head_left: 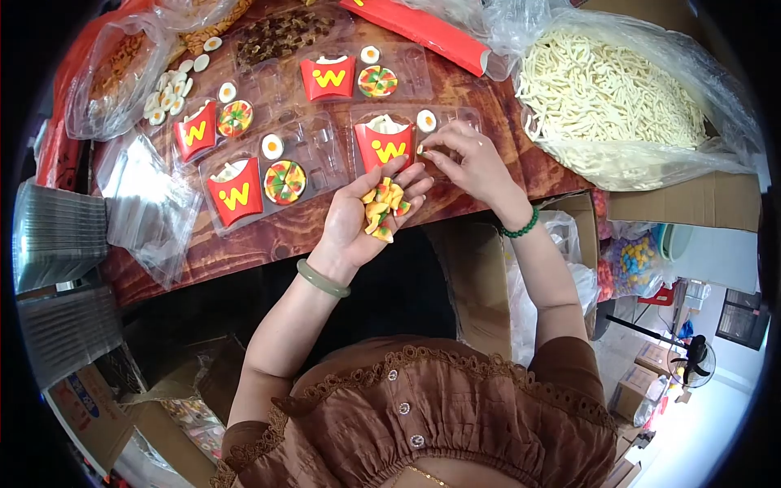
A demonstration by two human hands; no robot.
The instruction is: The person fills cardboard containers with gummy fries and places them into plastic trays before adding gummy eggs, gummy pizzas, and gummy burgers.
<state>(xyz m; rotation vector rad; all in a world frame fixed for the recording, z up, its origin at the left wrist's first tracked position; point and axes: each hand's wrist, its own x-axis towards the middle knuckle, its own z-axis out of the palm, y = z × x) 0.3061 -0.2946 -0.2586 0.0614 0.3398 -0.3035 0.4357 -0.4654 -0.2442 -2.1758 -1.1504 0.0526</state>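
My left hand (366, 215) is palm up, fingers curled around a small heap of toy pizza slices (384, 207) in yellow, red and green. Just right of it, my right hand (468, 163) pinches a small pale-edged piece (421, 150) that looks like one more slice, mostly hidden by the fingertips. Both hands are over the front of a clear plastic tray (468, 116). In that tray are a red fries box (384, 140) with a yellow W and a toy fried egg (426, 121). A nearby tray holds a round toy pizza (285, 181).
More filled trays lie behind, one with a red fries box (328, 77). Loose toy eggs (169, 93) are at the back left. A bag of pale fries sticks (610, 89) stands at right. Stacked clear trays (61, 236) rise at the left edge, by plastic bags (150, 203).
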